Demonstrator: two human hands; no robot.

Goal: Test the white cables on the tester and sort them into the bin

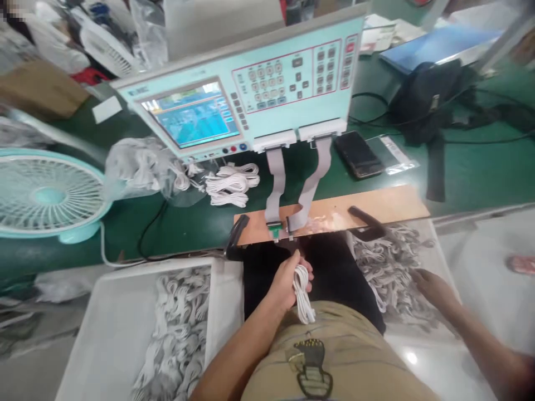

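Note:
My left hand [291, 278] is closed around a white coiled cable bundle [304, 298] in front of my shirt. Over the right bin, my right hand [428, 284] reaches to the edge of a pile of coiled cables [393, 267]; its fingertips are blurred, and a grip on any cable cannot be made out. Two grey ribbon cables [276, 184] run from the tester [301, 111] down to small connectors [275, 229] at the front edge of a copper-coloured board [334, 214].
Black clamps [237, 236] sit on the board. A left bin [102, 328] holds many coiled cables. On the green table [167, 234] are a turquoise fan [50, 195], bagged cables [137, 164], loose white bundles [232, 184], a phone [358, 155] and a black bag [426, 94].

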